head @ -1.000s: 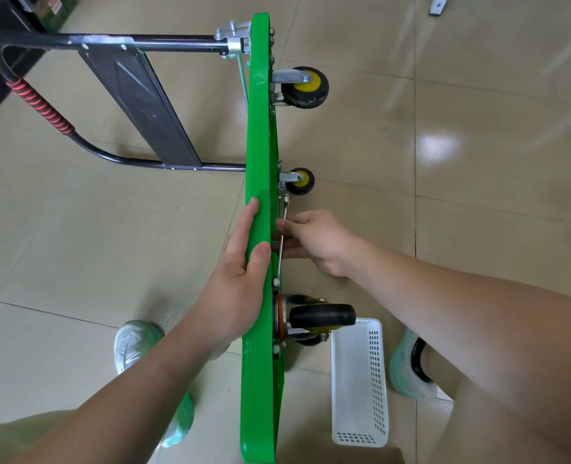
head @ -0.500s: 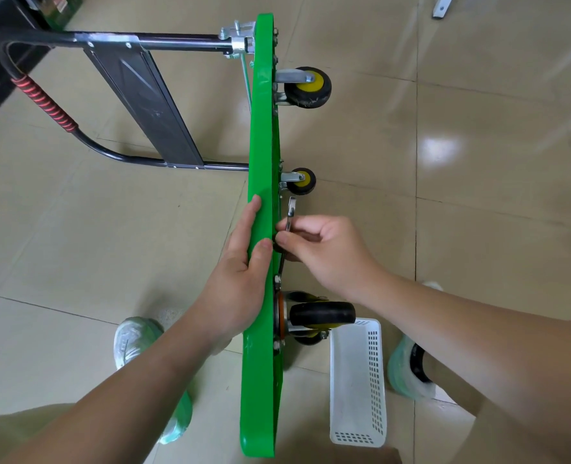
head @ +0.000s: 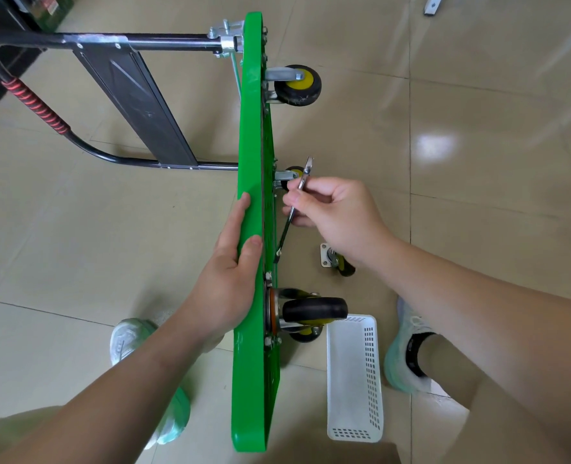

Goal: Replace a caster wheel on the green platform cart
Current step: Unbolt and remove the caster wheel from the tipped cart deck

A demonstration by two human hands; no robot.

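Note:
The green platform cart [head: 250, 135] stands on its long edge on the floor, underside facing right. My left hand [head: 233, 262] grips its upper edge, thumb on the underside rim. My right hand [head: 334, 209] pinches a thin metal wrench [head: 294, 209] that slants down toward the cart's underside, its lower end near the bolts above the near caster [head: 310, 313]. Two more casters, a far one [head: 297, 84] and a middle one [head: 292, 174], are mounted higher up. A loose caster wheel [head: 339, 261] lies on the floor just under my right wrist.
A white perforated plastic basket [head: 354, 380] lies on the tiles right of the cart. The cart's black folding handle [head: 116, 95] with a red grip stretches left. My two feet in pale shoes, one [head: 133, 339] and the other [head: 407, 346], flank the cart. A dark cabinet is at top left.
My right hand has pulled away from the cart's underside to the right, tilting the wrench out. The loose caster on the floor has come into view. My left hand keeps its hold.

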